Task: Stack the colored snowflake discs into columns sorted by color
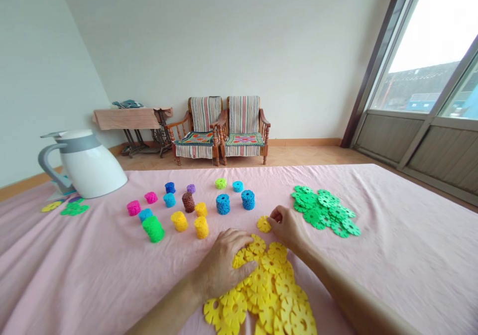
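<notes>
A large heap of yellow notched discs [269,290] lies on the pink cloth at the near centre. My left hand [227,260] rests on the heap's upper left edge, fingers apart, palm down. Beyond the heap, my right hand [287,225] pinches the right edge of a single yellow disc [264,224]. Green discs [324,210] form a loose pile to the right of my right hand. Left of the single disc stand short yellow stacks [201,227], and two blue stacks [223,204] are behind it.
More stacks, including green [153,229], brown [188,202] and pink [133,207], stand on the table's left half. A white jug [93,168] is at the far left, with loose discs [74,208] in front. Two chairs [244,131] are beyond the table.
</notes>
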A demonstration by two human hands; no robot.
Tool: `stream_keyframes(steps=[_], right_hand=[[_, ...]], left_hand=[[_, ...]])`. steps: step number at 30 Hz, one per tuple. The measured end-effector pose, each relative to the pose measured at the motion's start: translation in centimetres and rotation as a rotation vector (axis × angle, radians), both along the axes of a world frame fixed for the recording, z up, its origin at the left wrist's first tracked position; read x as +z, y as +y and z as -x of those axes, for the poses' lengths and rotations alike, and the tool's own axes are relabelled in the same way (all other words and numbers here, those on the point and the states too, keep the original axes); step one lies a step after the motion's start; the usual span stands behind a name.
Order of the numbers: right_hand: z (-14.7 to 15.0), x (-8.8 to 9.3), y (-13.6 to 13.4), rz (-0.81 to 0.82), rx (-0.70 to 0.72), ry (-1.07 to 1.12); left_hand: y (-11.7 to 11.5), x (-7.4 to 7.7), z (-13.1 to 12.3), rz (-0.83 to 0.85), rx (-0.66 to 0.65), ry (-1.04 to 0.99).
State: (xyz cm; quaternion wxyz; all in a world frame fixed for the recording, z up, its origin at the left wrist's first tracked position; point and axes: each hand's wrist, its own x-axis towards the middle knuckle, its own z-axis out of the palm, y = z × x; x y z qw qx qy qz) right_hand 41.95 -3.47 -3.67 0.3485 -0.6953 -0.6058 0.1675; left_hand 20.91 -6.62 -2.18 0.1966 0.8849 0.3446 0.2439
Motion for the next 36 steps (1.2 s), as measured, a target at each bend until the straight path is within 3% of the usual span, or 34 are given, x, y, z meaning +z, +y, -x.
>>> stream_keyframes(steps=[7,14,18,26,32,36], right_hand=[[-0.9,0.0,-0.1,0.0,0.045,-0.079],[-4.1,2.2,-1.8,0.185,0.52,-0.026],[-4.7,2.5,-2.3,0.265,0.664,0.035],[-5.0,2.2,-1.7,0.326,0.595,0.285],[-3.4,0.8,0.1,0.159,0.295,0.439],[-2.8,0.0,0.7,0.102,0.191,0.427]], left_hand=[[-0.2,0.2,0.0,0.004,-0.008,-0.004],[-0.3,0.4,0.0,0.014,-0.007,0.001],[-0.3,0.5,-0.1,0.012,-0.004,-0.003],[-0.1,0.3,-0.1,0.002,-0.011,0.008],[-0.2,0.6,-0.1,0.014,-0.019,0.013],[-0.3,0.6,-0.1,0.007,-0.01,0.008]])
